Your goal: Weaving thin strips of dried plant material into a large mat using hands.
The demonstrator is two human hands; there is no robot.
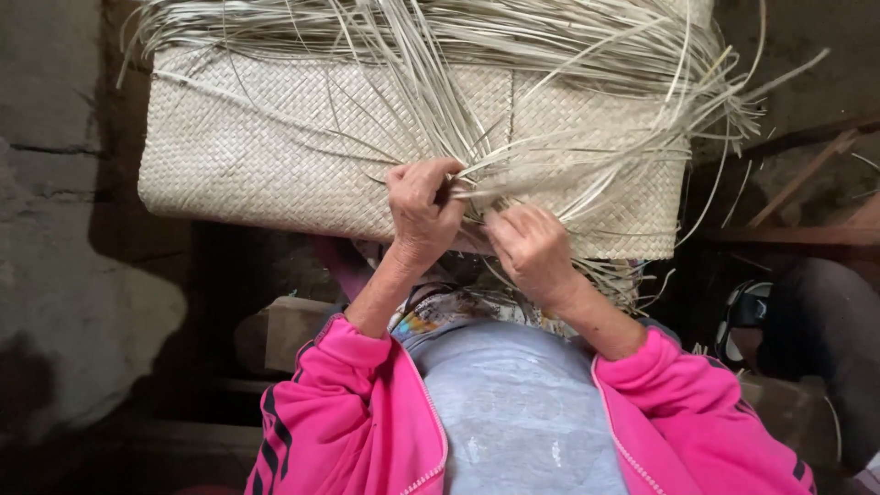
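A woven mat point(302, 137) of pale flat strips fills the upper half of the frame, its finished part lying spread out while a mass of loose strips point(513, 55) fans over its top edge and down toward the centre. Both hands meet at the mat's lower edge, just right of the middle. The left hand point(423, 213) is clenched on a small bundle of strips, pinching them against the mat, seemingly to keep them taut and in order. The right hand point(532, 249), just beside it, has its fingers curled around a few more strips, held low at the mat's edge, likely so that they can be laid across the others.

Pink jacket sleeves point(339, 403) and a grey shirt point(522, 403) fill the bottom of the frame. A rough stone surface point(55, 229) lies at the left. At the right, a sandal point(744, 316) shows in the shadow. The overhanging loose strips hide part of the weave near the hands.
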